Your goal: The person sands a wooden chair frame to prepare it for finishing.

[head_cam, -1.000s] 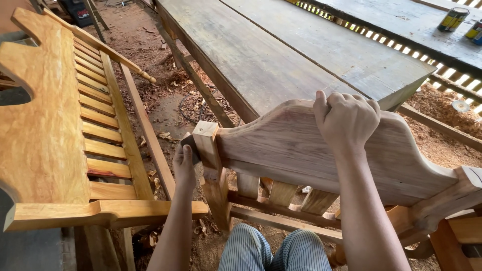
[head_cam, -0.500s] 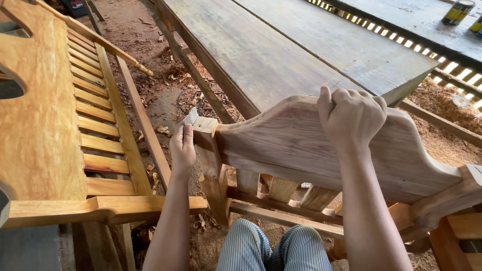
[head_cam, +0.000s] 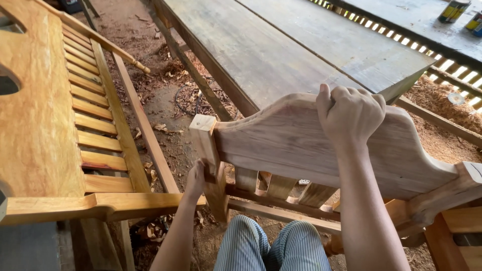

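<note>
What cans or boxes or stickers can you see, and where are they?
Can: top right, on the grey table; a round can, mostly dark with a yellow-green band on its label.
Second can: at the right edge beside it, cut off by the frame; blue and yellow label.
No boxes, signs or screens show.

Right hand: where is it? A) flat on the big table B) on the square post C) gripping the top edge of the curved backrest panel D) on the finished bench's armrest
C: the right hand curls over the top edge of the curved backrest panel; the left hand is at the square post.
</note>
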